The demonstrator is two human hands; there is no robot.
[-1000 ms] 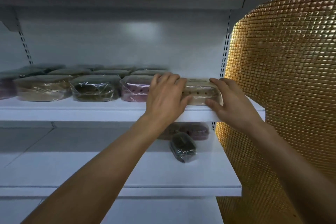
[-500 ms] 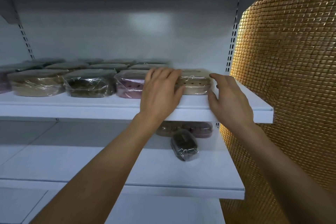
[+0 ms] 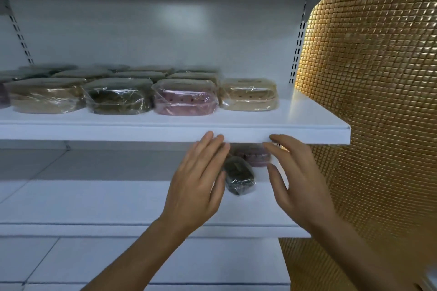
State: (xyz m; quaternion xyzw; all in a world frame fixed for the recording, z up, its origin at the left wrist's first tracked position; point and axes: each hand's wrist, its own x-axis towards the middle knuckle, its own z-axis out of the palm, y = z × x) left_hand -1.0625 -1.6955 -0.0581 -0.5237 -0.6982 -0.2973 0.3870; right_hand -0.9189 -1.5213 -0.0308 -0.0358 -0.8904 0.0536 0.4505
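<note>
A beige wrapped soap box [image 3: 248, 95] stands at the right end of the front row on the upper white shelf [image 3: 307, 130], beside a pink box [image 3: 184, 98], a dark green box [image 3: 118, 98] and a tan box [image 3: 47, 97]. My left hand [image 3: 196, 184] and my right hand [image 3: 295, 179] hover below the shelf's front edge, fingers straight, holding nothing. Between them, on the lower shelf [image 3: 94, 203], lies a dark green wrapped box [image 3: 238, 178] with a pink box [image 3: 256, 157] behind it.
More wrapped boxes [image 3: 142, 74] fill the rows behind on the upper shelf. A gold mosaic wall [image 3: 373, 101] closes the right side. Slotted uprights [image 3: 299, 42] run up the white back panel. Another shelf [image 3: 142, 264] lies lower down.
Both hands let go of the beige box on the upper shelf and dropped below its front edge, toward the boxes on the lower shelf. The beige box stays in the row.
</note>
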